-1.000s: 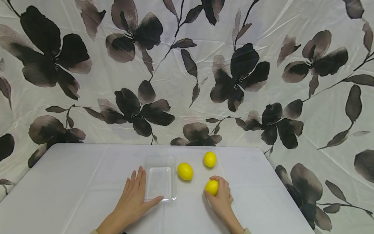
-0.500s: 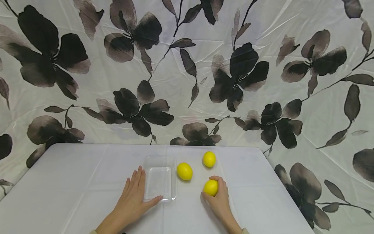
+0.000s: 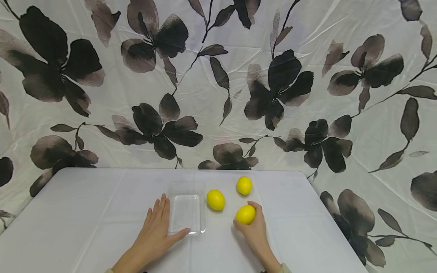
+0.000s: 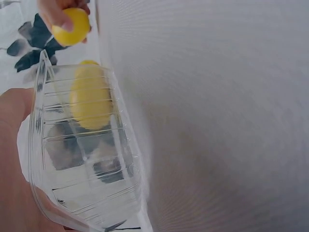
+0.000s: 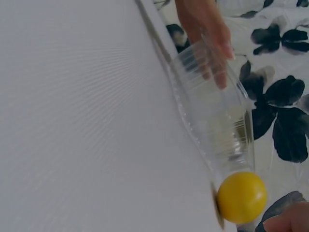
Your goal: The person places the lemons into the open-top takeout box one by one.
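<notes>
My left hand [image 3: 153,231] lies along the left side of a clear plastic container [image 3: 187,227], fingers straight and thumb at its near edge. In my right hand [image 3: 254,231] a yellow lemon [image 3: 246,215] is pinched between thumb and fingers; the left wrist view shows this lemon [image 4: 71,26] off the tabletop. A second lemon [image 3: 216,200] rests just right of the container, and a third lemon [image 3: 244,185] sits farther back. Through the container's wall [image 4: 58,183] the left wrist view shows yellow fruit beyond. Part of my right hand [image 5: 289,220] appears at the right wrist view's corner.
Everything stands on a table with a white cover [image 3: 102,212]. Its far edge meets a hanging white cloth [image 3: 218,87] printed with dark flowers. The table's right edge slants down past the right hand.
My right hand has lifted the lemon and shifted slightly left and away from me. The left hand stays on the container, and the other two lemons have not moved.
</notes>
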Motion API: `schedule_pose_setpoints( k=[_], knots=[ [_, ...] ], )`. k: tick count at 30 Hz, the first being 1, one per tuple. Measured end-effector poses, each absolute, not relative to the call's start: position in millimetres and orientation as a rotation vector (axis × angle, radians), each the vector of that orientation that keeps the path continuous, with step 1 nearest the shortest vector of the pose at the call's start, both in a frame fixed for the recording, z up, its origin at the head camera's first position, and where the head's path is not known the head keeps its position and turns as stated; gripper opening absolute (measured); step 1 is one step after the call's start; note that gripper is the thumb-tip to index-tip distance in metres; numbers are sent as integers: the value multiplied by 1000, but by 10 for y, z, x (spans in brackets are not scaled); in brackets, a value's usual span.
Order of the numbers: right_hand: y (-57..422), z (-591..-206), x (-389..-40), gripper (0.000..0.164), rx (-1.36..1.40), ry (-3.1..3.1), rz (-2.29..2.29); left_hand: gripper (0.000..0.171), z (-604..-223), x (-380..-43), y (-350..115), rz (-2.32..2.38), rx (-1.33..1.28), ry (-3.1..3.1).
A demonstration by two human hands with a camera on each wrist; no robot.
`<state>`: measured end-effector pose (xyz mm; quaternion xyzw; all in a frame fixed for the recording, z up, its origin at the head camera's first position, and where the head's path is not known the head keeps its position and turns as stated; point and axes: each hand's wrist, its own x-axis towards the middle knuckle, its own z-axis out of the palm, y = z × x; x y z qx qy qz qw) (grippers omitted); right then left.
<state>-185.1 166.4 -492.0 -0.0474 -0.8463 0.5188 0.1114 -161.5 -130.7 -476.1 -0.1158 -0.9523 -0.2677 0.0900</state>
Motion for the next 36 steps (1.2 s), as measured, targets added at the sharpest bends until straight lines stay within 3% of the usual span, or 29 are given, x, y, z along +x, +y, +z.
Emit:
schedule_pose_setpoints(
  k=[36],
  knots=[
    [616,-4193,-2319,71,14,-2556,1823,114,-4778,-1597,-1299,-747,-348,-2821]
  ],
)
